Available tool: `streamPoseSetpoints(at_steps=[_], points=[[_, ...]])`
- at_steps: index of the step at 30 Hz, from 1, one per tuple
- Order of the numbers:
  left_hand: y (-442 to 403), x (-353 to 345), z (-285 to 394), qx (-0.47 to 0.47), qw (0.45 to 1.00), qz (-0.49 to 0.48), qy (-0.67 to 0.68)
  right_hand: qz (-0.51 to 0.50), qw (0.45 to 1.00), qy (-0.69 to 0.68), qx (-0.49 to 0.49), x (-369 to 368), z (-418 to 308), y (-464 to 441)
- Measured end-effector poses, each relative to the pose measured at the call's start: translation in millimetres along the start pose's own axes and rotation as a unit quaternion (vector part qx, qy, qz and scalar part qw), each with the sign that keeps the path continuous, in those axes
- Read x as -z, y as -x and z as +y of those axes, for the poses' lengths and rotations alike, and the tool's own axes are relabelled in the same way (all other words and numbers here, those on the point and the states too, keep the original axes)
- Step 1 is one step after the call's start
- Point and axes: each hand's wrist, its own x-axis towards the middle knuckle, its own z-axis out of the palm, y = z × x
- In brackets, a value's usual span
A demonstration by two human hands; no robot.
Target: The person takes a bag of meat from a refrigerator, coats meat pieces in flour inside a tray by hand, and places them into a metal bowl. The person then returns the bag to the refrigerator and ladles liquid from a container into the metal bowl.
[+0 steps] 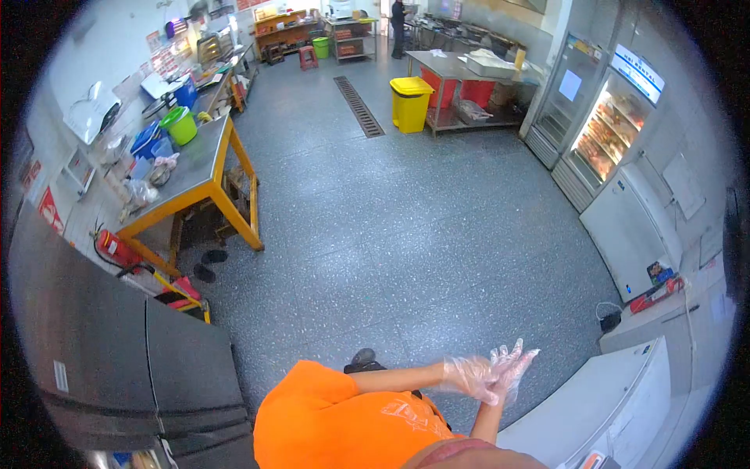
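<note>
Both my hands wear clear, loose plastic gloves and meet in front of my body at the lower right of the head view. My left hand (471,377) reaches across from the left, its fingers closed on the plastic glove (511,388) at the base of my right hand. My right hand (514,363) points up and away, with its fingers stretched out and nothing in them. Where the left fingertips press is partly hidden by the overlapping plastic.
At left stand a yellow-framed table (223,184) with a green bucket (180,125) and a dark fridge (117,336). White chest freezers (625,383) line the right. A yellow bin (410,105) stands by a steel table (437,66). A person (398,27) is far back.
</note>
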Motion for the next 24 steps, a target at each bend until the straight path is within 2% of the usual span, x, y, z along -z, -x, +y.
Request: streamPoseSetpoints(at_steps=[1, 4, 7, 8, 11, 12, 14, 15, 17, 18, 19, 20, 21, 22, 23, 24], points=[[-5.8, -19.3, -1.9, -0.035, 0.998, 0.059, -0.013, -0.006, 1.0, -0.002, -0.016, 9.3, -5.3, -3.7], [-38.3, -73.6, -42.8, -0.04, 0.998, 0.024, -0.04, -0.014, 0.999, 0.004, -0.048, 26.5, -20.3, 4.9], [-28.9, -65.2, 9.2, -0.029, 0.996, -0.017, 0.078, -0.049, 0.996, 0.008, -0.071, 53.0, -29.6, 18.7], [-36.9, -76.7, 7.8, -0.034, 0.997, -0.006, 0.072, -0.067, 0.995, 0.008, -0.079, 61.7, -33.2, 22.2], [-45.6, -103.9, 15.3, -0.029, 0.997, 0.01, 0.07, -0.095, 0.992, 0.079, -0.022, 73.3, -36.6, 29.4], [-45.3, -104.0, 17.8, -0.021, 0.997, 0.006, 0.074, -0.09, 0.992, 0.076, -0.034, 84.7, -34.0, 25.0], [-54.0, -122.5, 12.3, -0.081, 0.991, 0.094, 0.039, -0.077, 0.993, 0.068, -0.055, 113.5, -25.6, 9.6], [-66.0, -150.1, -13.4, -0.146, 0.972, 0.186, -0.001, -0.052, 0.995, 0.064, -0.062, 125.4, -23.4, 10.6], [-67.4, -148.9, -1.2, -0.106, 0.981, 0.161, 0.035, -0.005, 0.996, 0.054, -0.074, 147.0, -16.0, 10.4], [-68.8, -133.6, 5.9, 0.0, 0.993, 0.041, 0.111, -0.002, 0.994, 0.077, -0.076, 169.1, -7.0, -4.1], [-66.6, -112.3, 20.2, 0.104, 0.973, -0.091, 0.183, 0.01, 0.992, 0.096, -0.076, 203.2, 4.0, -21.4], [-64.2, -95.2, 24.4, 0.085, 0.981, -0.072, 0.162, 0.036, 0.991, 0.106, -0.073, 246.5, 16.5, -22.2], [-65.3, -89.5, 26.1, 0.06, 0.985, -0.075, 0.142, 0.101, 0.994, 0.049, 0.013, 220.4, 3.2, 16.5], [-73.6, -104.2, -26.1, -0.063, 0.986, -0.042, -0.147, 0.116, 0.993, 0.007, -0.015, 231.3, 0.8, 18.0], [-76.6, -120.2, -87.5, -0.026, 0.999, -0.036, 0.016, 0.141, 0.988, -0.052, -0.028, 251.5, -2.5, 28.1], [-70.3, -81.8, -27.5, 0.163, 0.982, -0.095, 0.013, 0.179, 0.982, -0.064, 0.004, 249.1, -12.1, 48.6]])
